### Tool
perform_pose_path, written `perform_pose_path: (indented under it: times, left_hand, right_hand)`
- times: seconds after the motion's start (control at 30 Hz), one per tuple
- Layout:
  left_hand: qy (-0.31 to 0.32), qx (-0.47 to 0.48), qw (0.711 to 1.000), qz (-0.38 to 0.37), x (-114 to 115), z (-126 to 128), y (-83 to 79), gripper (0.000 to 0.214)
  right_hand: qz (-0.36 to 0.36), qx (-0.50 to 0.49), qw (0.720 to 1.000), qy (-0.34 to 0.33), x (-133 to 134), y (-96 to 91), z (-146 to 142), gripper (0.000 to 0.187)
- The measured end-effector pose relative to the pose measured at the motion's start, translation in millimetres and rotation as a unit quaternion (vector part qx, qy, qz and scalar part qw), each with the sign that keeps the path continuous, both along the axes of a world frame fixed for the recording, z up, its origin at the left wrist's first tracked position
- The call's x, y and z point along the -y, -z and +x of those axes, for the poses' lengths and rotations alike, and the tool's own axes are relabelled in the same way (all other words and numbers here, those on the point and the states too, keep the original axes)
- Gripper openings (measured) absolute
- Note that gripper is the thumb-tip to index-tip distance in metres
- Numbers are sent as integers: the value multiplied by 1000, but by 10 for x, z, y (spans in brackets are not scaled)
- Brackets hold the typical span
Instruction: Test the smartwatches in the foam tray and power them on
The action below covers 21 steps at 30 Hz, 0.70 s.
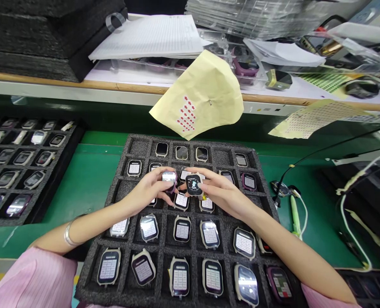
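My left hand is closed around a purple smartwatch case whose glass catches a bright glare. Close beside it, my right hand grips a light-coloured smartwatch with a dark, lit dial on its screen. A small yellow bit shows under that watch. Both hands are over the middle of a black foam tray divided into square compartments. Most compartments hold a strapless watch, such as the cream one below my hands, many with lit list screens. My fingers hide part of the middle rows.
Another foam tray of watches lies to the left on the green bench. A shelf crosses behind, with papers and hanging yellow sticker sheets. Cables and a green pen-like tool lie at right.
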<state>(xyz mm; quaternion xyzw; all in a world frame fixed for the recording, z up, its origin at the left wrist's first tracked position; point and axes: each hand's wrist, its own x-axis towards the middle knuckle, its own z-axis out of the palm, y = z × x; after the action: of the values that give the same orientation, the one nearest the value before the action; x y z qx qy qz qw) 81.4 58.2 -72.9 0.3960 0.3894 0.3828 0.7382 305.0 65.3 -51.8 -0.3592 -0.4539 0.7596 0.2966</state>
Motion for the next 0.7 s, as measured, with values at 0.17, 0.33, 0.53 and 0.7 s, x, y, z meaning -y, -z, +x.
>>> perform_pose_path:
  times: [0.17,0.33,0.53,0.7]
  left_hand:
    - [8,88,994,-69,-17,-16,-23,24]
    - [23,112,988,-107,-37,-31,-6,30]
    - [10,70,995,-67,-13,-17,-10,35]
    - [6,46,999,-27,6,-1,-17,36]
  right_hand:
    - [-20,-17,1000,17,8,-10,15,49]
    - [20,-6,1000,7,17,2,44,63]
    - [73,2,997,34,27,48,53,57]
    - [96,7,994,47,43,71,43,50]
